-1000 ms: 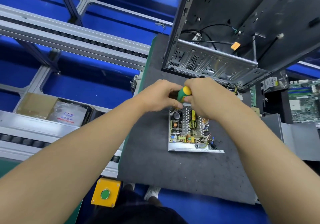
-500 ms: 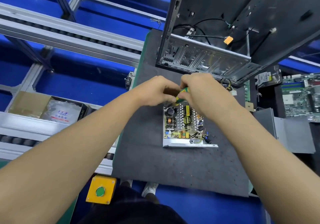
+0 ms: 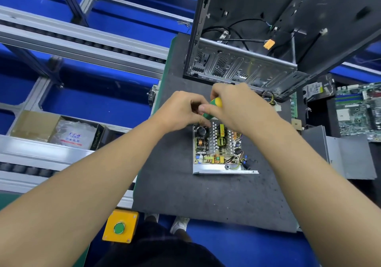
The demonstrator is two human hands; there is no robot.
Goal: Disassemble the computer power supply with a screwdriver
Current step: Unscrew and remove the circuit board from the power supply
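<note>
The opened power supply (image 3: 218, 153) lies on the dark mat (image 3: 195, 200), its circuit board with coils, capacitors and heat-sink fins exposed in a silver metal tray. A screwdriver (image 3: 214, 106) with a green and yellow handle stands over the board's far edge; its shaft and tip are hidden. My right hand (image 3: 239, 107) grips the handle from the right. My left hand (image 3: 183, 112) is curled against the handle's lower part from the left, thumb next to it.
An empty black computer case (image 3: 257, 45) stands open just behind the hands. A motherboard (image 3: 358, 109) and grey metal covers (image 3: 346, 155) lie at the right. Roller conveyor rails (image 3: 82, 41) run at the left, with a cardboard box (image 3: 51, 130). A yellow button box (image 3: 120, 226) sits near the front edge.
Both hands stay on the screwdriver over the board's far edge. More of the green and yellow handle shows between the hands than half a second ago.
</note>
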